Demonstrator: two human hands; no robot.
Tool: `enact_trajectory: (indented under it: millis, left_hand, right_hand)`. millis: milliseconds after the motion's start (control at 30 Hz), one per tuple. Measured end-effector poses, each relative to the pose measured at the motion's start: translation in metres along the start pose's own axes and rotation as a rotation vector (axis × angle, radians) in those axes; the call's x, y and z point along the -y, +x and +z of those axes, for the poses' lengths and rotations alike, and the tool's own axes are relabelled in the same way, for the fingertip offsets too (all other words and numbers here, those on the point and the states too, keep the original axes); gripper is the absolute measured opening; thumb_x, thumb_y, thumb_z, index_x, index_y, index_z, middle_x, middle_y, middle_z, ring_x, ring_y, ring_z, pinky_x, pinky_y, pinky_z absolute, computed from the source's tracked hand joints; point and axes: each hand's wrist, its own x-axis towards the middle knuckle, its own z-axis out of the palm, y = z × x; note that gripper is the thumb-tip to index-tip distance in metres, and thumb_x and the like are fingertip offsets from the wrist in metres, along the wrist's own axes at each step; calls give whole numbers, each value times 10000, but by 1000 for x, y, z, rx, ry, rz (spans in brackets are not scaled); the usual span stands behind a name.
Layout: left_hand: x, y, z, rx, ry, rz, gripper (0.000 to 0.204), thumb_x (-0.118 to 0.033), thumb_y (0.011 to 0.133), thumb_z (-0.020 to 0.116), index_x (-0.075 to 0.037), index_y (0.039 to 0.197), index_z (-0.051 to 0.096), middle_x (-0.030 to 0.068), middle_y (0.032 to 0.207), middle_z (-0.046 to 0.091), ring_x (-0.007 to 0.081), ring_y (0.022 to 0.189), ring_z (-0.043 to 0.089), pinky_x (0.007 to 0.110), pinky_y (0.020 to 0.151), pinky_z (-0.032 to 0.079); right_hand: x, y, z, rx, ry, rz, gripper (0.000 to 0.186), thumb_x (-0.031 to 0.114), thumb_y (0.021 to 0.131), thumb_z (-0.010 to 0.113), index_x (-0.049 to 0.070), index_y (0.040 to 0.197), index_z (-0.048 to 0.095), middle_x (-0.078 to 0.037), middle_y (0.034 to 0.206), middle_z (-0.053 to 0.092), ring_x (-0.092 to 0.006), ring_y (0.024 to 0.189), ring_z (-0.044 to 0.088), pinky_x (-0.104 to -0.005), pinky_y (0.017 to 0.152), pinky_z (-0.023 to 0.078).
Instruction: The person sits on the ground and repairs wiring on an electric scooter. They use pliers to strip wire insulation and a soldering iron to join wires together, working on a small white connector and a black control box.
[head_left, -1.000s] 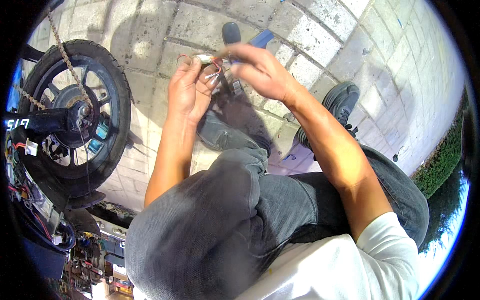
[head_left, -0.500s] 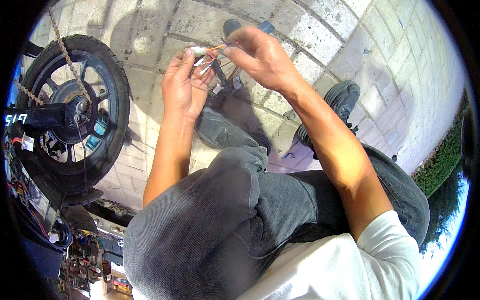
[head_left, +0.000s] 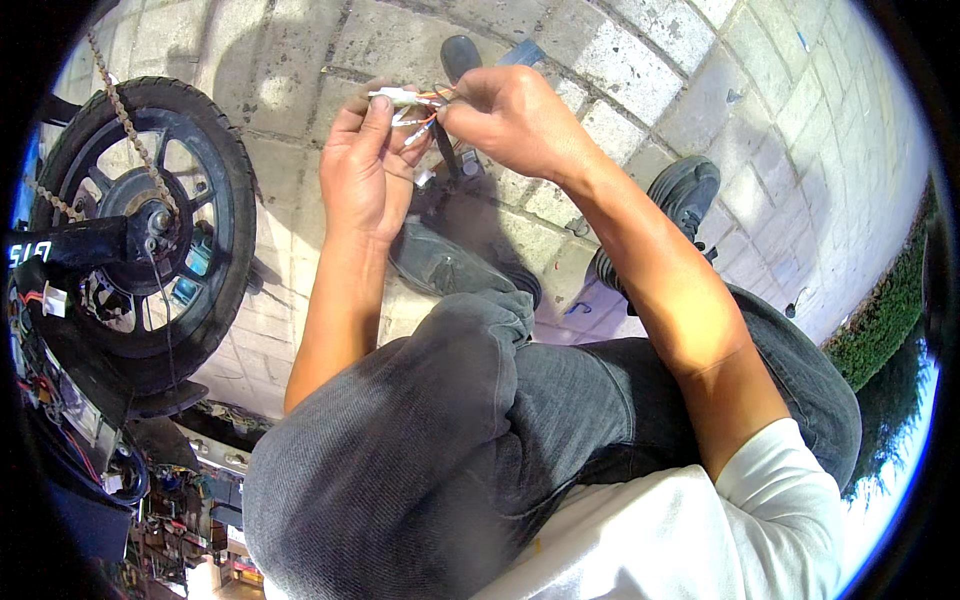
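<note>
My left hand (head_left: pixel 368 150) pinches a small white plastic wire connector (head_left: pixel 402 96) between thumb and fingers. Thin coloured wires (head_left: pixel 430 99), orange and dark among them, run from the connector's right end into my right hand (head_left: pixel 510 118). The right thumb and forefinger are pressed together on those wires, close to the connector. Below it dangle a few loose wire ends with pale metal terminals (head_left: pixel 412 134), one of them red and one blue. Exactly where the wires end inside my right hand is hidden by the fingers.
A black spoked wheel (head_left: pixel 150 240) with a rusty chain (head_left: pixel 130 120) stands at left. Beside it, a white connector (head_left: pixel 54 301) hangs from wiring. Dark tool-like pieces (head_left: pixel 460 58) lie on the paving (head_left: pixel 640 60) beyond my hands. Mixed parts (head_left: pixel 180 520) crowd the lower left.
My right hand has shifted slightly left and down, closer to the connector. The connector now sits more level in my left fingers and shows more of its length.
</note>
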Motion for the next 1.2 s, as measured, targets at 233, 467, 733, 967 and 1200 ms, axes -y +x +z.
enact_trajectory:
  millis: [233, 467, 733, 967, 1200]
  left_hand:
    - [-4, -1, 0, 2, 80, 6, 180, -150, 948, 560, -27, 1078, 571, 136, 983, 655, 207, 841, 662, 300, 690, 556]
    - [-4, -1, -1, -10, 164, 14, 181, -146, 918, 614, -32, 1054, 576, 121, 967, 657, 201, 848, 661, 317, 714, 564]
    - [-4, 1, -5, 5, 174, 39, 179, -127, 905, 630, -22, 1037, 571, 130, 952, 661, 210, 845, 663, 344, 762, 568]
    - [-3, -1, 1, -62, 238, 120, 193, -72, 850, 694, 10, 984, 581, 88, 869, 638, 140, 769, 638, 234, 666, 540]
    - [-5, 0, 6, -59, 273, 142, 193, -78, 841, 707, 18, 966, 595, 66, 840, 631, 110, 745, 627, 200, 623, 531]
  right_hand:
    - [1, 2, -6, 22, -106, -94, 260, 226, 722, 656, -29, 766, 632, -206, 621, 574, -296, 542, 570, -385, 551, 461]
    - [0, 4, -7, 45, -112, -163, 245, 221, 769, 650, -23, 798, 644, -217, 647, 585, -335, 568, 575, -392, 563, 459]
    - [0, 5, -12, 100, 88, 119, 277, 254, 805, 662, -19, 851, 681, -57, 661, 599, -109, 584, 498, -292, 535, 403]
    - [4, 5, -12, 95, 9, 114, 281, 264, 768, 696, -1, 863, 694, -24, 676, 597, -87, 609, 492, -259, 533, 387]
    - [7, 4, -13, 150, 250, 254, 245, 257, 778, 690, 12, 781, 679, -12, 643, 572, -60, 544, 451, -229, 481, 334]
